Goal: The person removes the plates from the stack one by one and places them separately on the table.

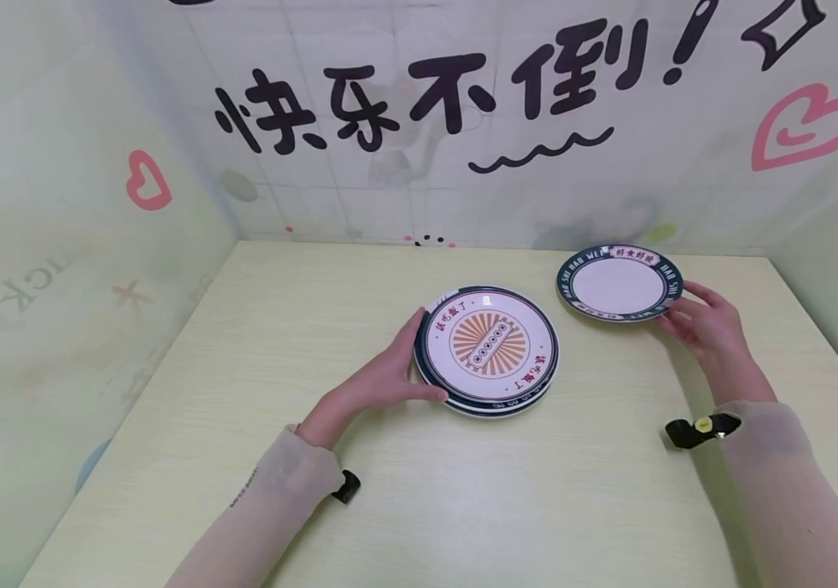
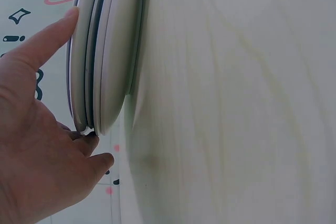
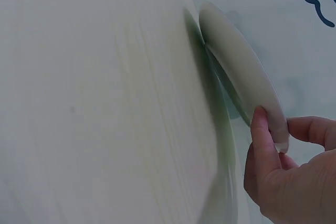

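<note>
A stack of white plates [image 1: 495,343] with dark blue-green rims sits on the table; the top one bears an orange sunburst print and red characters. My left hand [image 1: 382,371] holds the stack at its left edge, the thumb on the front rim and the fingers round the back-left side. In the left wrist view, several plate rims [image 2: 97,61] show between thumb and fingers. To the right, my right hand [image 1: 713,331] pinches the right edge of a single plate [image 1: 613,286] with a lettered dark rim. The right wrist view shows this plate [image 3: 241,61] tilted, its held side raised off the table.
The pale wooden table [image 1: 492,506] extends in front of the plates. Behind it stands a wall covering [image 1: 390,188] with large black characters and pink hearts. Side walls flank the table. Black straps [image 1: 702,429] show at the sleeve cuffs.
</note>
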`<action>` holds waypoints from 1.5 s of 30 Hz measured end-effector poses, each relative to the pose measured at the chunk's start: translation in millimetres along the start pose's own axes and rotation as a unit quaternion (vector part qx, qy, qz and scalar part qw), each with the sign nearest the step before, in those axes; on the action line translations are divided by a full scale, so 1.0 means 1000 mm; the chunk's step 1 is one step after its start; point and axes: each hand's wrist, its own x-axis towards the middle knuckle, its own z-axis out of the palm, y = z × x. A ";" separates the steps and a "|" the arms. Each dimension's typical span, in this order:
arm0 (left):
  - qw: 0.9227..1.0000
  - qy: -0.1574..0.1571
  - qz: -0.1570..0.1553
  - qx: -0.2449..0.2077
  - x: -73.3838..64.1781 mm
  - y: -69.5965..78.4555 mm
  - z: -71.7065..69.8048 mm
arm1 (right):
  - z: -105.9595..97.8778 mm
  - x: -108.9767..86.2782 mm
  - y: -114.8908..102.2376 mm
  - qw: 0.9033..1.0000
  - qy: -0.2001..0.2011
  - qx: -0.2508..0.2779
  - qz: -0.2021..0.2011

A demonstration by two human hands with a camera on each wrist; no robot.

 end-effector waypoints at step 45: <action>1.000 0.001 0.002 -0.002 -0.002 0.002 0.001 | -0.014 0.009 0.003 0.972 -0.009 -0.233 -0.033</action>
